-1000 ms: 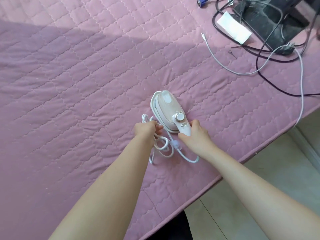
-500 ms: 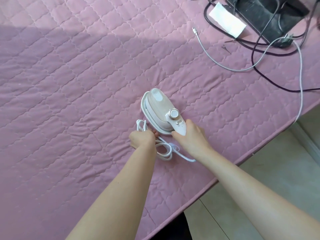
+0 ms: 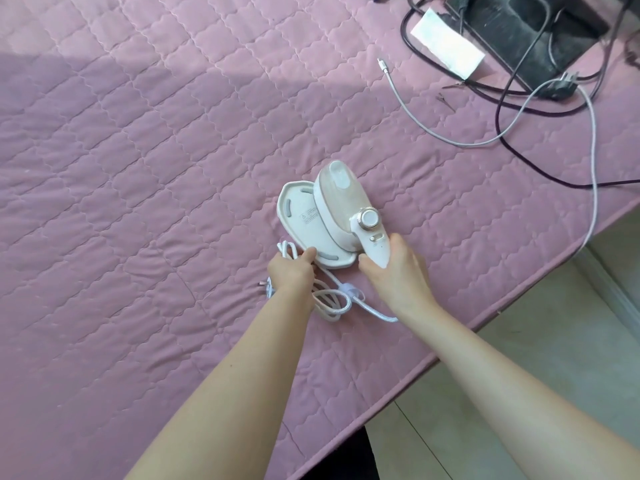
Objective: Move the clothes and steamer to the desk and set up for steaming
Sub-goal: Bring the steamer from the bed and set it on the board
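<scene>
A white steamer (image 3: 341,206) tilts on its side on a pink quilt (image 3: 138,168), underside showing. The right hand (image 3: 394,271) curls round its handle. Just beside it, the left hand (image 3: 291,271) grips the coiled cord (image 3: 332,303), thumb touching the steamer's base. Loose cables (image 3: 502,133) lie well beyond the right hand.

Bright daylight, shadowed left, sharp

Glossy plastic steamer (image 3: 341,206); matt quilted cloth cover (image 3: 138,168).
</scene>
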